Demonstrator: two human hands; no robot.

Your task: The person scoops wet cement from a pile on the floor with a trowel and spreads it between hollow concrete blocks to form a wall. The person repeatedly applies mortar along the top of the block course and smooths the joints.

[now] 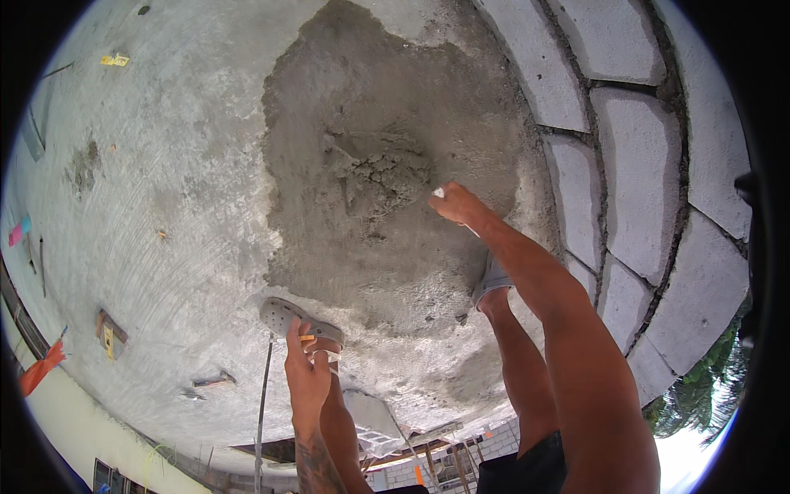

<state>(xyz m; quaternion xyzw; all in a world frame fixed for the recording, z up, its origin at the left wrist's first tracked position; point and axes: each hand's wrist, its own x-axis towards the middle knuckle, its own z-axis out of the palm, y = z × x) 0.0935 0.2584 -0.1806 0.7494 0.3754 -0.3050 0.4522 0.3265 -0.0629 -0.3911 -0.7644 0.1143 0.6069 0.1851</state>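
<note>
Gripping a white object (438,193): right hand (462,206), right of crumbly grey mortar (391,177); left hand (309,385) is pinching an orange stick (307,337).

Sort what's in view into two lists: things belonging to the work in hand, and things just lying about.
In use, apparently:
- damp mortar-like heap
- dark patch around it
- whitish object in the right hand

Lying about, apparently:
- hammer-like tool
- brown-and-yellow item
- pink-and-blue item
- small yellow item

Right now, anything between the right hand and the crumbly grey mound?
No separate obstacle visible. The right hand is just right of and below the mound in the picture; only the end of the white item in its fist pokes out on that side. Hand height above the wet patch: can't tell.
</note>
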